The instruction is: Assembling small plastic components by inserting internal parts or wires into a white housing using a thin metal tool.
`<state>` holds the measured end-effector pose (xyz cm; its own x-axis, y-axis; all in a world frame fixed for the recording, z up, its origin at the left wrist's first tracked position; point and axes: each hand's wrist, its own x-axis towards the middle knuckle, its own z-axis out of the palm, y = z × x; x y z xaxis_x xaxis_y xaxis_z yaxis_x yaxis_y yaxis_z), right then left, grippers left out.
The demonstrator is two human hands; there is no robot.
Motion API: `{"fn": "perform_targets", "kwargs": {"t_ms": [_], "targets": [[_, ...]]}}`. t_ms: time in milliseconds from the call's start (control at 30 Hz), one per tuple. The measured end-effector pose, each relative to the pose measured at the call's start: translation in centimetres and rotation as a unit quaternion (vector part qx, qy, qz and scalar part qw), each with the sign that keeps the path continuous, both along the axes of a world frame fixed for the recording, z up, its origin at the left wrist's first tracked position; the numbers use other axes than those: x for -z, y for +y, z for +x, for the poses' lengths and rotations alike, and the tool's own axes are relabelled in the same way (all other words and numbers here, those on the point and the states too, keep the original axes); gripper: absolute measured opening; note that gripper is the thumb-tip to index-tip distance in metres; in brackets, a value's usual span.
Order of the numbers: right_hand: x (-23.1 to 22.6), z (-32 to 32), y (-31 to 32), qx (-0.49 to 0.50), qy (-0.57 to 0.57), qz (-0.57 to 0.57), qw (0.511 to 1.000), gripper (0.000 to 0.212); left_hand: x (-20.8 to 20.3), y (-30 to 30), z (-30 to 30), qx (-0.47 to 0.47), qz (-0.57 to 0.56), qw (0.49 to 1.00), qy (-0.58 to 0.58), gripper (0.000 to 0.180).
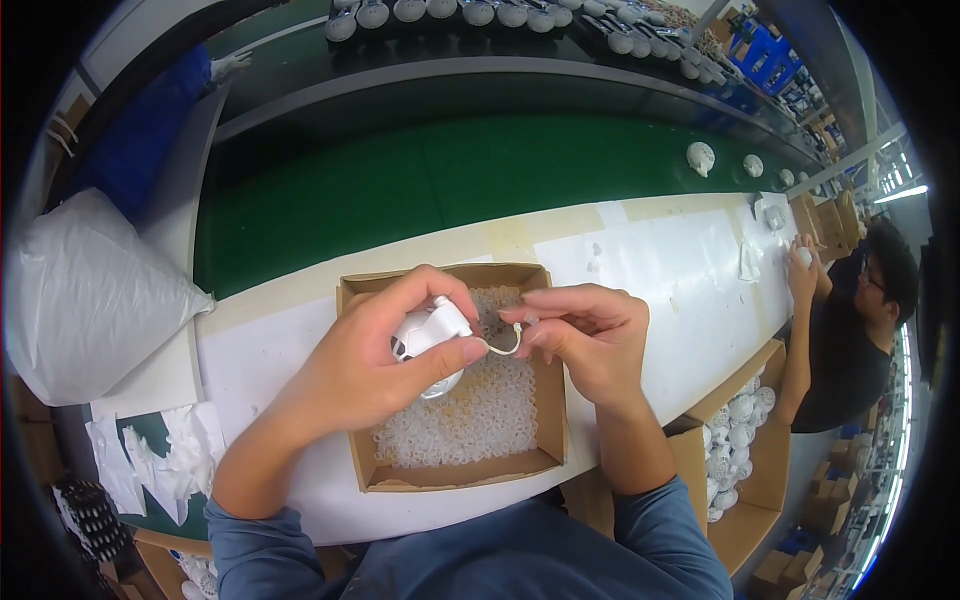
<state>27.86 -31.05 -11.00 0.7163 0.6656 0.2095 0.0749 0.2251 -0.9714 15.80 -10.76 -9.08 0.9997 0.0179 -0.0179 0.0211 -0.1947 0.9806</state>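
My left hand [375, 350] is closed round a white rounded plastic device [432, 328], which its fingers partly cover. A short pale cable [508, 350] runs out of the device and curves up to a small white connector at its end. Beside that connector, the thumb and fingers of my right hand [590, 335] pinch a small clear plastic piece [531, 320]. Whether the piece touches the connector is too small to tell. Both hands are above an open cardboard box [455, 482] holding a heap of small clear plastic pieces [460, 425].
A green conveyor belt [420, 190] runs behind the white worktable [680, 260]. At left lies a filled white plastic bag [90, 300]. A carton of white devices [735, 450] stands at right, near a co-worker [850, 340] handling a white device.
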Motion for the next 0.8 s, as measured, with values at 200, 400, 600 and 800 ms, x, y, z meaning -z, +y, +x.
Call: {"fn": "perform_targets", "kwargs": {"t_ms": [200,400,600,800], "targets": [[0.85,0.30,-0.29,-0.073,0.022,-0.002,0.997,0.015,-0.01,0.08,-0.18,0.024,-0.015,0.999,0.017,0.028],[0.67,0.49,-0.35,-0.118,0.061,0.013,0.991,0.011,0.23,-0.06,-0.20,-0.001,-0.020,1.000,-0.011,0.026],[0.51,0.80,-0.53,-0.162,0.156,0.035,0.974,0.011,-0.08,-0.06,-0.31,0.019,-0.015,1.000,-0.005,0.027],[0.57,0.58,-0.64,-0.165,0.109,-0.002,0.980,0.015,0.68,-0.01,-0.09,0.014,-0.021,0.999,-0.040,0.027]]}}
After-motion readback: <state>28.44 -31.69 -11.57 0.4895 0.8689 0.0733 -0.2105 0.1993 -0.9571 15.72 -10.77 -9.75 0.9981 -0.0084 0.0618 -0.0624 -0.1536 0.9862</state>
